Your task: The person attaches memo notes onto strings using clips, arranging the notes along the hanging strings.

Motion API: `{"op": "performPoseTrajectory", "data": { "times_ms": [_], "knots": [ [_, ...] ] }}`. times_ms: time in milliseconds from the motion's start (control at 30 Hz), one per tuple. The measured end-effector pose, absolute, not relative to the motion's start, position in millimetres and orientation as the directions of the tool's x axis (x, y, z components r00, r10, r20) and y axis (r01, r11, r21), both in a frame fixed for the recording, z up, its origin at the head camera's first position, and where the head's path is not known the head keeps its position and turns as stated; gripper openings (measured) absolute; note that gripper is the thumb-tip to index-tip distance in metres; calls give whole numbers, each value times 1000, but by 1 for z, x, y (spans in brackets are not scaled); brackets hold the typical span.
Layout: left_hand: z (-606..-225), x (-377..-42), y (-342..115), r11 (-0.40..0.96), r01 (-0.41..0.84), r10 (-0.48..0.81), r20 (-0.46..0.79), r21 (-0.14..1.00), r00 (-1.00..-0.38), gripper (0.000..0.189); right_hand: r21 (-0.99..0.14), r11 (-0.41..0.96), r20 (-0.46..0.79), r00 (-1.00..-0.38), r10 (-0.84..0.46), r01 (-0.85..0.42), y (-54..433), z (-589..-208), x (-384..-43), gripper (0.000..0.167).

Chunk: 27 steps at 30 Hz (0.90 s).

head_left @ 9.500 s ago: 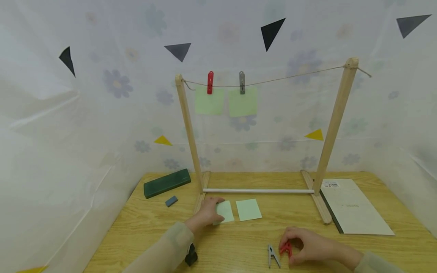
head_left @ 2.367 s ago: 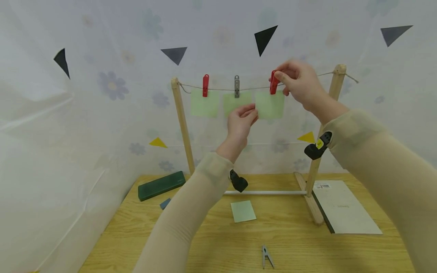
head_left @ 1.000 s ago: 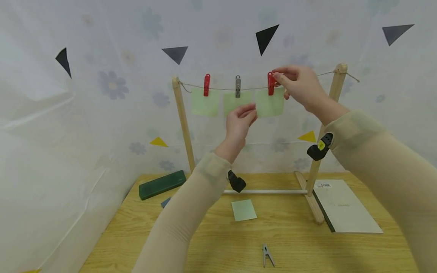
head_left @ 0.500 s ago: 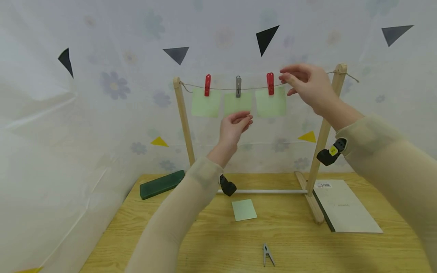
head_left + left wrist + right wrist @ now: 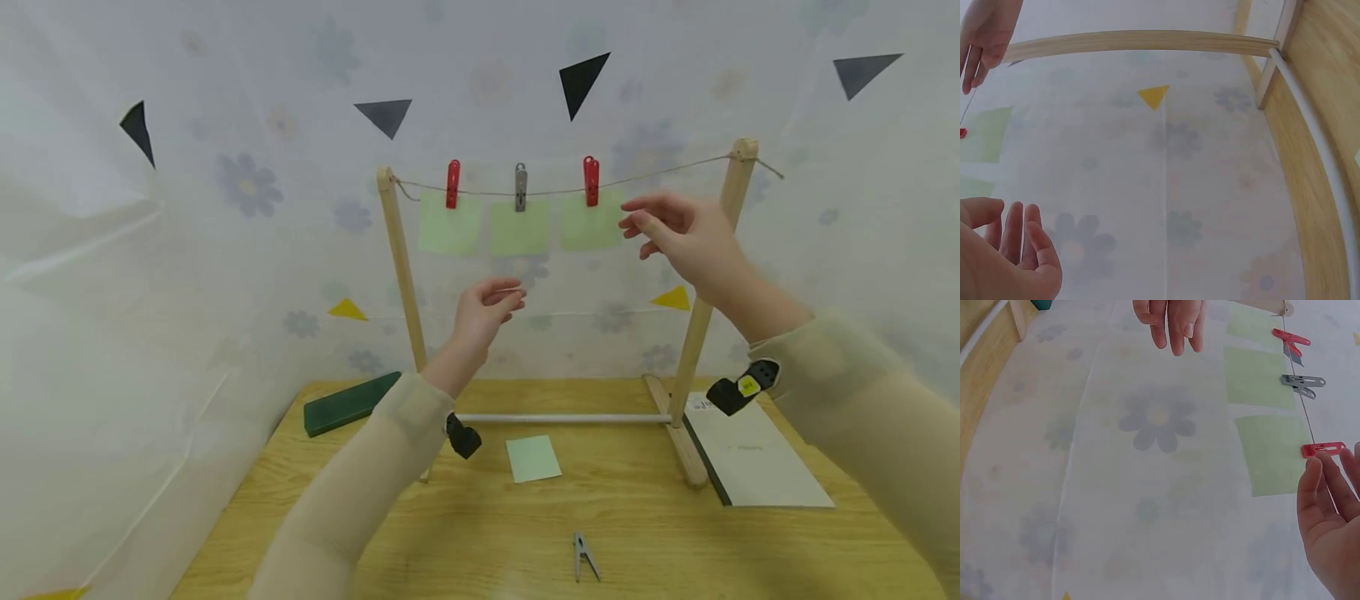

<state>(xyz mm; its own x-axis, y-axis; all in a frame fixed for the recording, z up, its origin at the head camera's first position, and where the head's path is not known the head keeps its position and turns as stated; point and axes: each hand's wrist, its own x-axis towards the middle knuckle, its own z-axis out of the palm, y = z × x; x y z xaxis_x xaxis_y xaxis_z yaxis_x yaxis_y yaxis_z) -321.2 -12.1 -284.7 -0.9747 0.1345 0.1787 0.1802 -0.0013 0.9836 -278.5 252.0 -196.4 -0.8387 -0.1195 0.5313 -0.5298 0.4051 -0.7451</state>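
Three green paper squares hang in a row from a string (image 5: 660, 172). A red clothespin (image 5: 453, 184) pins the left square (image 5: 450, 229), a grey one (image 5: 521, 187) the middle square (image 5: 519, 231), and another red clothespin (image 5: 592, 181) the right square (image 5: 589, 229). My left hand (image 5: 483, 317) is below the middle square, fingers relaxed and holding nothing. Just right of the right square is my right hand (image 5: 686, 242), fingers loosely bent with nothing in them. On the table lie a fourth green square (image 5: 533, 458) and a grey clothespin (image 5: 586, 557).
The string runs between two wooden posts (image 5: 405, 275), joined low down by a white rod (image 5: 562, 418). A dark green case (image 5: 348, 406) lies at the left of the wooden table (image 5: 480, 525), partly behind the left sleeve. A notebook (image 5: 757, 458) lies at the right, partly behind the right wrist camera.
Over these frames a third green square has gone from the table onto the string under a red clothespin. Both hands have since let go and moved down, the left one also leftward.
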Motion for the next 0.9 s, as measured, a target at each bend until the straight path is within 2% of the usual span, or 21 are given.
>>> {"op": "performPoseTrajectory", "data": {
  "times_ms": [300, 500, 633, 900],
  "knots": [
    [-321, -310, -34, 79, 164, 126, 153, 983, -980, 29, -781, 368, 485, -861, -152, -505, 255, -249, -269, 34],
    [-349, -299, -43, 53, 116, 148, 107, 992, -983, 33, -806, 330, 457, -871, -180, -492, 256, -290, -261, 31],
    [-369, -297, -44, 22, 112, 153, 108, 993, -982, 35, -799, 309, 479, -856, -195, -517, 260, -311, -254, 31],
    [-411, -279, -52, -100, 49, 80, 57, 994, -995, 36, -815, 307, 451, -871, -197, -492, 261, -353, -240, 33]
  ]
}}
